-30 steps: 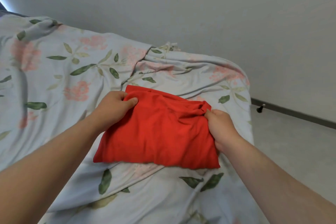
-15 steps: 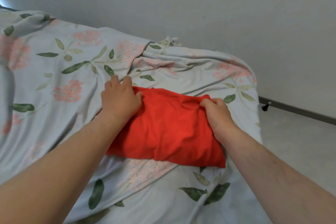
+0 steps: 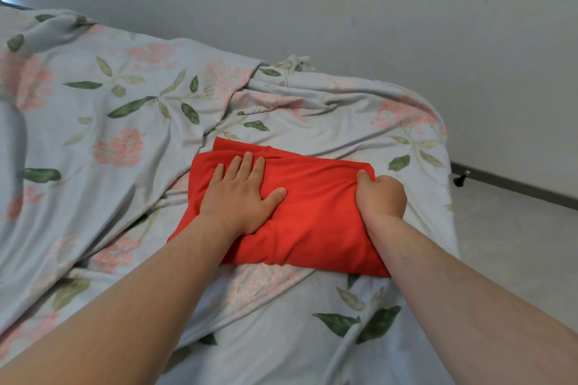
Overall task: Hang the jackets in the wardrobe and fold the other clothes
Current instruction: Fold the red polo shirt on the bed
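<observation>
- Left hand (image 3: 240,197) lies flat on top of the folded red garment (image 3: 316,225), fingers straight and slightly spread, palm pressing the cloth down; it has hold of nothing
- Right hand (image 3: 380,197) is curled tight round the garment's right edge, thumb on top and the other fingers tucked out of sight under the fabric
- Red garment sits as a thick, roughly rectangular bundle on the floral duvet (image 3: 125,97), near the bed's right side, with the pale floor (image 3: 516,244) beyond; at its far left corner a lower layer peeks out past the top one
- I read this as the close of the folding step for this piece: the folds look made and the bundle is being flattened and squared
- For the next move, I judge the right hand should draw its edge into line with the layers below, then let go, while the left smooths outward over the creases; the cloth looks soft and the duvet is rumpled, so even pressure matters or the stack may slide apart
- I see no jackets and no wardrobe from here, so I cannot tell how much of the task is left
</observation>
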`<state>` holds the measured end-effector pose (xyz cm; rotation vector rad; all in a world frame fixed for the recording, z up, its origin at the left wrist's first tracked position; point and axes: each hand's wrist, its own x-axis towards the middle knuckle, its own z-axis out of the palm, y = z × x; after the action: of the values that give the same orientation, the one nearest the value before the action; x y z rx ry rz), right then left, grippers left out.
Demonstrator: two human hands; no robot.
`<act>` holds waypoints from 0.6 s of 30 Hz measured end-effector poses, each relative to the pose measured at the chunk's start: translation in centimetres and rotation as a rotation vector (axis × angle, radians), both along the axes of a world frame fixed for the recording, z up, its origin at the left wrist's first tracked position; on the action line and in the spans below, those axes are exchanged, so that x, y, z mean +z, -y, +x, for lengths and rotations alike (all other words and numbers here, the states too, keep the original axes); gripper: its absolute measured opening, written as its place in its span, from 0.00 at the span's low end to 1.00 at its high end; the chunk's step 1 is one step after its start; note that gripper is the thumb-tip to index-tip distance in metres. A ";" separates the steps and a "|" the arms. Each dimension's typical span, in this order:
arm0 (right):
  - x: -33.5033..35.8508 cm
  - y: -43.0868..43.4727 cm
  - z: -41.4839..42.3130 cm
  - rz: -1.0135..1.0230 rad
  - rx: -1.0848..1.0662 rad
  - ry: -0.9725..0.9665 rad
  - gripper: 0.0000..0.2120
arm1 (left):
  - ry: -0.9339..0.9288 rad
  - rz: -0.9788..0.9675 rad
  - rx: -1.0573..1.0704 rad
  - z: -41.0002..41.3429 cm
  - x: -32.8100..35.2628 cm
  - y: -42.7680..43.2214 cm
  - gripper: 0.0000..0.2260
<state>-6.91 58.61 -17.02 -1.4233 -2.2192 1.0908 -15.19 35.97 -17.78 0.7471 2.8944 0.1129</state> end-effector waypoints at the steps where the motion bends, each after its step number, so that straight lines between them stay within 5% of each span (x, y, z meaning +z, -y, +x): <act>1: 0.1 0.2 -0.1 -0.008 0.002 0.015 0.22 | 0.018 -0.025 0.009 -0.1 0.0 -0.2 0.43; 5: 0.8 0.2 0.1 -0.113 -0.040 -0.014 0.20 | -0.001 -0.021 0.023 0.7 1.7 -0.4 0.39; 8: 1.4 0.4 2.3 -0.077 -0.038 -0.061 0.19 | -0.149 0.250 -0.120 3.8 3.0 -0.3 0.36; 10: 1.5 0.9 4.3 -0.022 0.008 0.010 0.24 | -0.083 0.313 -0.254 6.2 3.0 -0.6 0.37; 14: 2.1 1.9 5.6 -0.195 0.129 -0.008 0.33 | -0.008 0.113 -0.299 8.5 1.1 -1.0 0.38; 18: 2.8 1.7 5.1 -0.352 0.197 -0.074 0.19 | 0.024 0.102 -0.290 8.2 1.4 -1.4 0.39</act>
<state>-1.80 56.90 -14.25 -1.2800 -2.2304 1.6400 -7.00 37.36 -16.38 1.1638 2.7382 0.2345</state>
